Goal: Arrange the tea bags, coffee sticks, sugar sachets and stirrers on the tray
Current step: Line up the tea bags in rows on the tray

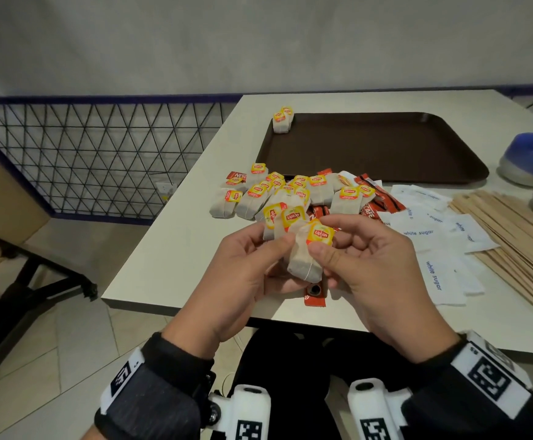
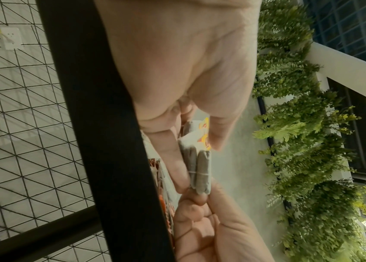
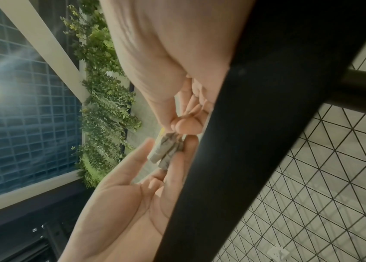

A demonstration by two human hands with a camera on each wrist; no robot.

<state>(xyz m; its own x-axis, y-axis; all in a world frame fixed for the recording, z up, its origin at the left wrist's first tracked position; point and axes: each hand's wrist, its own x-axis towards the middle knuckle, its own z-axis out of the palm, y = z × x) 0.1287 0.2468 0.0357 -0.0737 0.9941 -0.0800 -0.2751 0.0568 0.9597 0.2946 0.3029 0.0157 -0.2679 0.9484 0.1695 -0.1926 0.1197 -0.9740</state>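
A few tea bags [image 1: 305, 249] are held between both hands above the tabletop's [image 1: 170, 268] near edge, long axes upright, tags up. They are pinched by the left hand [image 1: 246, 277] and the right hand [image 1: 370, 268]. The tray [image 1: 370, 147] lies ahead, beyond the pile [image 1: 278, 195], slightly right.

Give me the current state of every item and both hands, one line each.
Left hand: holds a small bunch of tea bags.
Right hand: pinches one tea bag against that bunch.
Tray: on table, holds only two tea bags in its far left corner.
Tea bag pile: loose, off tray.
Coffee sticks: off tray, partly buried.
Sugar sachets: scattered, off tray.
Stirrers: heaped on table, off tray.
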